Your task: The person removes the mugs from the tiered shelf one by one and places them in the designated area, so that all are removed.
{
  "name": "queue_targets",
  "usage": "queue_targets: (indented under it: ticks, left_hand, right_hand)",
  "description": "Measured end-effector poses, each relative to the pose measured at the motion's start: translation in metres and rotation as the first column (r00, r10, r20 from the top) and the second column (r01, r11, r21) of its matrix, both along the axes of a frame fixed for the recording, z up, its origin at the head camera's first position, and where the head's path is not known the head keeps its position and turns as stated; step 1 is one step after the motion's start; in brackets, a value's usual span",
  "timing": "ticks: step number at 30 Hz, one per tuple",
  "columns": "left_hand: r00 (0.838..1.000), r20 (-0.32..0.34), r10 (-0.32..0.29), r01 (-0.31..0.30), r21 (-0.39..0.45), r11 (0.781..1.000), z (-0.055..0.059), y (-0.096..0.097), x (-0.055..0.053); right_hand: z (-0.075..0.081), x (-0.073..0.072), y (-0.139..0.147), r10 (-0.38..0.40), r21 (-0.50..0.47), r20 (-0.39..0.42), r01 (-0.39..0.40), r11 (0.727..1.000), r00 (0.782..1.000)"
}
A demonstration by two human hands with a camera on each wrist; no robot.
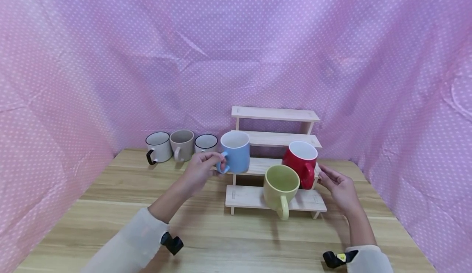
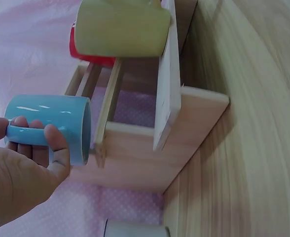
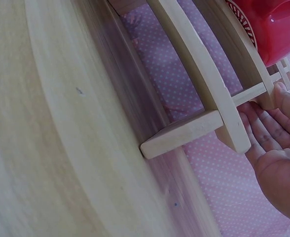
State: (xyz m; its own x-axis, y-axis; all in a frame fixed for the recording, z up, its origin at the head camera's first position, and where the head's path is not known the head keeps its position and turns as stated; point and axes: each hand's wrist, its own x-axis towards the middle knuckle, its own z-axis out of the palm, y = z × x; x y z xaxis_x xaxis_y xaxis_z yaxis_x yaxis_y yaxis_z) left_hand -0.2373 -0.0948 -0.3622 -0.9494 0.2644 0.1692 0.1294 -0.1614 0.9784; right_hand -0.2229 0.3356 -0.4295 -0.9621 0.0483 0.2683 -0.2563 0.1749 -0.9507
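Note:
My left hand [image 1: 202,170] pinches the handle of a light blue mug [image 1: 237,154], which is upright at the left end of the tiered wooden stand's [image 1: 247,196] second step from the bottom. Whether its base touches that step I cannot tell. In the left wrist view, thumb and fingers close around the blue mug's [image 2: 51,111] handle. My right hand [image 1: 341,187] grips the right end of the same step; the right wrist view shows the thumb at the shelf edge [image 3: 268,94] and the fingers beneath. A red mug [image 1: 295,158] stands on that step, a yellow-green mug [image 1: 276,191] on the lowest.
At the back left of the wooden table [image 1: 228,240] stand a white mug with a black handle [image 1: 161,152], a grey-beige mug [image 1: 186,148] and a white mug with a dark rim [image 1: 206,144]. A pink dotted cloth [image 1: 177,60] hangs behind and at both sides.

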Motion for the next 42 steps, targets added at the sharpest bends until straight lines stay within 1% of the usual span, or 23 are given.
queue_targets:
  ticks: [3, 7, 9, 15, 22, 28, 32, 38, 42]
  left_hand:
    - [1.0, -0.019, 0.003, -0.002, 0.012, 1.0, 0.001, -0.01, 0.0]
    - [0.999, -0.04, 0.013, -0.013, 0.007, 1.0, 0.002, -0.023, 0.001]
    - [0.999, -0.046, 0.013, -0.013, 0.006, 1.0, 0.003, -0.029, 0.001]
    - [0.998, -0.046, 0.032, -0.032, 0.012, 0.999, 0.004, -0.047, 0.004]
    - [0.997, -0.043, 0.059, -0.057, 0.031, 0.998, 0.005, -0.068, 0.007]
    - [0.993, -0.075, 0.086, -0.087, -0.002, 0.996, 0.002, -0.091, 0.009]
    - [0.992, -0.086, 0.097, -0.097, 0.009, 0.995, -0.001, -0.105, 0.012]
    - [0.985, -0.104, 0.137, -0.136, 0.017, 0.991, -0.008, -0.125, 0.019]
    - [0.983, -0.097, 0.159, -0.157, 0.026, 0.987, -0.014, -0.137, 0.022]
  right_hand:
    - [0.001, 0.0, 0.0, -0.006, 0.016, -0.005, 0.006, 1.0, 1.0]
    - [0.001, 0.0, 0.001, -0.007, 0.031, -0.009, 0.007, 1.0, 1.0]
    - [0.0, -0.001, 0.001, -0.005, 0.021, -0.007, 0.006, 1.0, 1.0]
    - [-0.003, -0.001, 0.001, 0.005, -0.005, 0.002, -0.005, 1.0, 1.0]
    - [-0.002, 0.0, 0.002, 0.004, -0.001, -0.004, -0.004, 1.0, 1.0]
    - [0.0, 0.0, 0.001, 0.001, 0.013, 0.011, -0.001, 1.0, 1.0]
    - [0.001, 0.001, 0.001, -0.006, 0.011, 0.006, 0.005, 1.0, 1.0]
    - [0.0, 0.001, 0.0, -0.004, 0.0, 0.013, 0.004, 1.0, 1.0]
    - [0.0, 0.001, 0.0, -0.005, 0.008, 0.013, 0.004, 1.0, 1.0]
